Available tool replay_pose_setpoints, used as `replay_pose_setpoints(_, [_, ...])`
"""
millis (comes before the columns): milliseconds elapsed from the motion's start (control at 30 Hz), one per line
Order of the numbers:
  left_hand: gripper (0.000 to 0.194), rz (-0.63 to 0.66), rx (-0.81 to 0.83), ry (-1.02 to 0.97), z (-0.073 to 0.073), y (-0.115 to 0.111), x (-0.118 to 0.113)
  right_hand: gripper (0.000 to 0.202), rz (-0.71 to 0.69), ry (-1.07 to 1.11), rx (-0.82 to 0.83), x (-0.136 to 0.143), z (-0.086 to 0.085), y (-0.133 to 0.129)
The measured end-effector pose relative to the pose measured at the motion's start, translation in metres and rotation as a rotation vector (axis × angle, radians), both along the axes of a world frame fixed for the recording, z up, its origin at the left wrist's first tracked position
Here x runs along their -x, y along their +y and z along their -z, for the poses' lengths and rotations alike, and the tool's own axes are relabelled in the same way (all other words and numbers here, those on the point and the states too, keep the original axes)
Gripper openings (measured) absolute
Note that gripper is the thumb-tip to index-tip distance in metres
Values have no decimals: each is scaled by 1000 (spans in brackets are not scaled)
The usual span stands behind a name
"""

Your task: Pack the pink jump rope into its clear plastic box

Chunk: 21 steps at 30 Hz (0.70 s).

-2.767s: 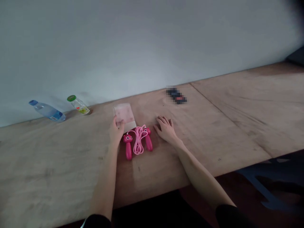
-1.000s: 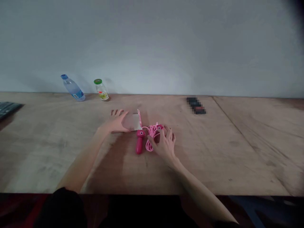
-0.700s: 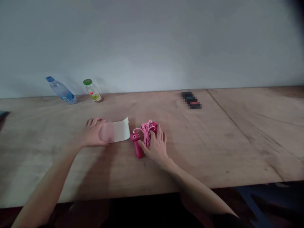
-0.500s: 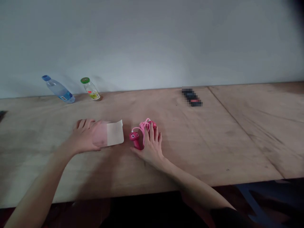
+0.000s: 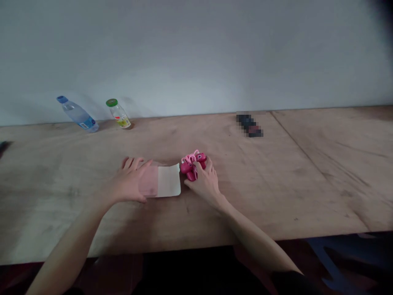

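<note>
My left hand [image 5: 130,180] lies across a flat pink box [image 5: 149,182], its fingers on the far side and its thumb at the near edge. A pale open flap [image 5: 169,180] sticks out from the box's right end. My right hand [image 5: 206,180] is closed round a pink jump rope [image 5: 190,169], just right of the flap. The rope's cord is bundled between two dark pink handles shaped like cartoon heads with eyes. Part of the rope is hidden behind my fingers.
A clear plastic bottle [image 5: 78,115] with a blue cap and a glass bottle [image 5: 119,114] with a green lid stand by the wall, back left. A blurred-out dark object [image 5: 249,124] lies back right. The wooden table [image 5: 276,184] has a seam on its right.
My left hand and the box have moved right, towards the jump rope. My right hand's spread fingers have closed round the rope, drawing its two handles together.
</note>
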<state>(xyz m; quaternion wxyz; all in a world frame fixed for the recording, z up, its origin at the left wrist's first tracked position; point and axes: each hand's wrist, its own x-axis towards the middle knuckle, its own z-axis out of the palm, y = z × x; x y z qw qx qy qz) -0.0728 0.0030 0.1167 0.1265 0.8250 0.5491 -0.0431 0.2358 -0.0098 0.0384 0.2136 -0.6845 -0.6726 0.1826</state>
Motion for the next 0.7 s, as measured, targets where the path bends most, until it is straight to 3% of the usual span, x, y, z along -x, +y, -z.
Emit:
replay_pose_setpoints(200, [140,-13,12,-92,16,8,-16,73,-58,204,2,-26,4,11])
replay_pose_setpoints(367, [142,23,46,-175,32,18,-32,65,-88,376,-140,-59,-2,22])
replay_pose_setpoints(533, [145,107,13,-224,45,29,-45,68,-421,413,-254,-67,-20,15])
replay_pose_setpoints(700, [144,161,-10,-301,52,29,-44,79,-667,158,-174,-60,-13,6])
